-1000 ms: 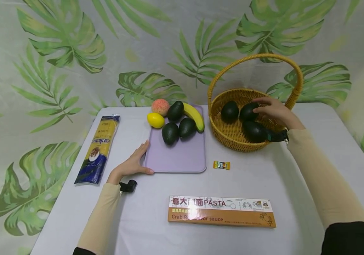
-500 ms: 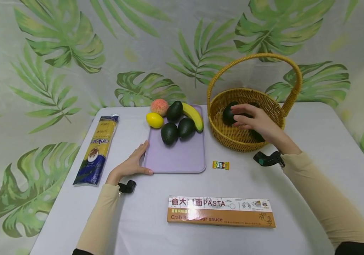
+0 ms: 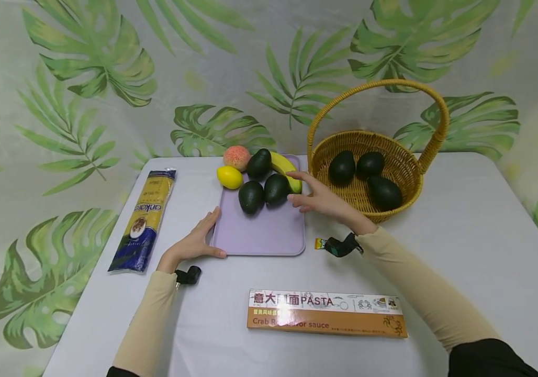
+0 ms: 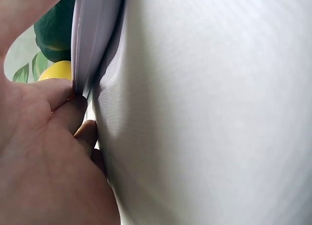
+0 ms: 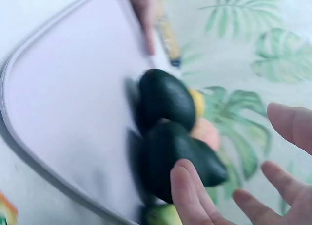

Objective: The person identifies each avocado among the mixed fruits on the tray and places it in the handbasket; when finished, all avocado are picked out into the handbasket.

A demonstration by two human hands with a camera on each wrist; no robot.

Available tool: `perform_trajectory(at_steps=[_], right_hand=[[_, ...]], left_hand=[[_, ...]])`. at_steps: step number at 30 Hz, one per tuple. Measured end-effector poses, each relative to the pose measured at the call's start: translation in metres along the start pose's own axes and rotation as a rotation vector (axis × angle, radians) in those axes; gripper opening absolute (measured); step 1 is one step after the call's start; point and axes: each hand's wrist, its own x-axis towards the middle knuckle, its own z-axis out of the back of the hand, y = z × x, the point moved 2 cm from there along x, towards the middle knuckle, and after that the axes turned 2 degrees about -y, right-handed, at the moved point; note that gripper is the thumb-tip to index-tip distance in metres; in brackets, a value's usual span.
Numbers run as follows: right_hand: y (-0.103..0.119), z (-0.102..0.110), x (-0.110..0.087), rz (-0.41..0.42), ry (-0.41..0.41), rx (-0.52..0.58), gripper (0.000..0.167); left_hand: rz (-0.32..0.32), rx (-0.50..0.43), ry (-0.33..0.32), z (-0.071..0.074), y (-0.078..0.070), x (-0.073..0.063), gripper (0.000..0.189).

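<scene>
A lilac tray (image 3: 259,235) bears three dark green avocados (image 3: 251,197), a banana (image 3: 279,163), a yellow lemon (image 3: 229,177) and a peach (image 3: 237,157). My left hand (image 3: 192,243) rests against the tray's left edge, thumb at the front corner; in the left wrist view its fingertips touch the rim (image 4: 88,40). Over the tray's right side, my right hand (image 3: 323,201) hovers with spread fingers near the closest avocado (image 3: 276,190) and the banana. It holds nothing, and the right wrist view shows its fingers (image 5: 187,193) apart in front of the avocados.
To the right stands a wicker basket (image 3: 339,202) with a tall handle and three avocados (image 3: 384,193) inside. A small wrapped candy (image 3: 320,243) is partly hidden by the right wrist camera. A pasta box (image 3: 327,313) lies in front, and a pasta bag (image 3: 144,220) at left.
My right hand has let go of an avocado in the basket and moved left, out over the tray. The basket now shows its three avocados uncovered. My left hand has stayed put.
</scene>
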Motion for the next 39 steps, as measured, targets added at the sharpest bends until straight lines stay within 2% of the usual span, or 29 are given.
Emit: perform_trajectory(at_steps=[5,11,17,22,27,29,34,39], right_hand=[[-0.011,-0.019,0.025,-0.002,-0.044,-0.009,0.067],[-0.017,-0.028,0.048,-0.015,-0.105,-0.128,0.067],[-0.023,-0.03,0.063,-0.106,-0.167,-0.206,0.064],[-0.025,-0.033,0.068,-0.127,-0.22,-0.251,0.058],[-0.019,-0.032,0.062,-0.084,-0.245,-0.149,0.054],[-0.014,-0.031,0.055,-0.043,-0.235,-0.152,0.052],[0.003,-0.021,0.031,0.047,-0.172,-0.158,0.051],[0.017,-0.002,0.005,0.104,-0.105,-0.109,0.054]], left_hand=[[-0.008,-0.002,-0.001,0.0,0.001,0.001,0.116],[-0.003,0.005,-0.001,0.0,0.003,0.001,0.116],[-0.004,-0.005,0.0,0.0,0.003,0.001,0.116],[-0.003,0.0,0.001,0.0,0.001,0.0,0.116],[0.002,0.011,0.001,0.0,0.001,0.0,0.117],[0.004,0.015,0.003,0.0,0.001,0.0,0.117],[0.001,0.009,0.006,0.0,-0.001,-0.001,0.118],[0.007,0.001,0.005,0.001,-0.003,-0.001,0.118]])
